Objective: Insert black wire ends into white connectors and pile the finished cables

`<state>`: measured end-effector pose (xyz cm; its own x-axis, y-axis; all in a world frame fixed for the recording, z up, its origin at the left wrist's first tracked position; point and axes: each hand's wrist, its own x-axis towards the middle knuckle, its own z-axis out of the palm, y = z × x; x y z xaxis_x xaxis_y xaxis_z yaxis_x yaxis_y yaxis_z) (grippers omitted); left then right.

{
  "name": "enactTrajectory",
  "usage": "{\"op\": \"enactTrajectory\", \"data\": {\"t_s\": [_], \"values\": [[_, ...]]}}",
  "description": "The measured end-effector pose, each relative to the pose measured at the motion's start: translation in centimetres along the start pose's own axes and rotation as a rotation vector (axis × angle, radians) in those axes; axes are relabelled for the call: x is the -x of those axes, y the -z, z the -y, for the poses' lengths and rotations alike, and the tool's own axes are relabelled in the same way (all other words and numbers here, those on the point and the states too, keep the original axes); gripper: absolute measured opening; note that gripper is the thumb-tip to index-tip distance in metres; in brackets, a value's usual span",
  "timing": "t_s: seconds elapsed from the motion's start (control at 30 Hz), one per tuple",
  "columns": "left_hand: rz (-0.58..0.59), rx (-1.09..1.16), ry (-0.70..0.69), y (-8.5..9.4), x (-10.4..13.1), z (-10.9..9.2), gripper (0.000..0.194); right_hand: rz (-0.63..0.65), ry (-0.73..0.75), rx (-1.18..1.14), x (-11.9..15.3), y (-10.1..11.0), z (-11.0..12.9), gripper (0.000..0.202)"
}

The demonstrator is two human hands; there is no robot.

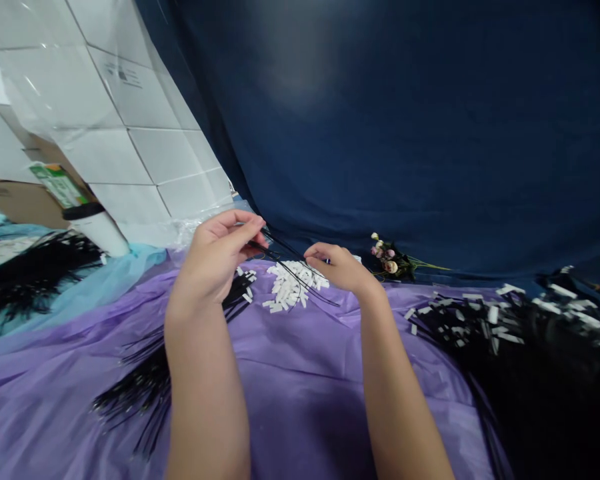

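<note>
My left hand (230,243) pinches a thin black cord (300,277) between thumb and fingers, above the purple cloth. Its loose ends stretch to the right and downward. My right hand (337,263) has its thumb and fingertips drawn together at another stretch of the cord. Behind and below the hands lies a heap of small white tabs (285,293). Under my left forearm is a bundle of black cords (150,373), partly hidden, with white tabs at its far end.
A large pile of black cords with white tabs (495,320) covers the right side. Artificial flowers (390,263) lie by the dark blue curtain (405,133). At left are a white cup with a black lid (97,227), more black strands (45,273) and stacked white boxes (115,147).
</note>
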<state>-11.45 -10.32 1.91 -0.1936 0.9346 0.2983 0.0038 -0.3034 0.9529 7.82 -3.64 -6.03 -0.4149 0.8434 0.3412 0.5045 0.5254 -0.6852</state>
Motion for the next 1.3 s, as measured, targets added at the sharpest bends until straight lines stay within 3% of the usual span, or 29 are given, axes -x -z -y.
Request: {"op": "enactTrajectory", "data": {"t_s": [0.17,0.3,0.53,0.7,0.9,1.3], "values": [[-0.09,-0.03,-0.002,-0.1,-0.1,0.0,0.013,0.075,-0.216,0.127,-0.4,-0.6,-3.8,0.016],[-0.113,-0.084,0.006,-0.1,0.4,-0.5,0.013,0.161,-0.403,0.27,-0.8,-2.5,-6.6,0.025],[-0.081,-0.139,0.002,-0.2,1.1,-1.1,0.013,0.206,-0.597,0.429,-1.4,-6.4,-6.9,0.033],[-0.02,-0.102,0.034,-0.3,1.2,-1.2,0.015,0.181,-0.649,0.458,-1.7,-7.5,-6.9,0.032],[0.012,-0.092,0.102,-0.5,1.2,-1.2,0.014,0.175,-0.658,0.39,-1.5,-6.8,-7.2,0.032],[0.079,-0.152,0.148,-0.2,0.7,-0.9,0.007,0.138,-0.541,-0.071,-0.9,-4.5,-10.4,0.032]]}}
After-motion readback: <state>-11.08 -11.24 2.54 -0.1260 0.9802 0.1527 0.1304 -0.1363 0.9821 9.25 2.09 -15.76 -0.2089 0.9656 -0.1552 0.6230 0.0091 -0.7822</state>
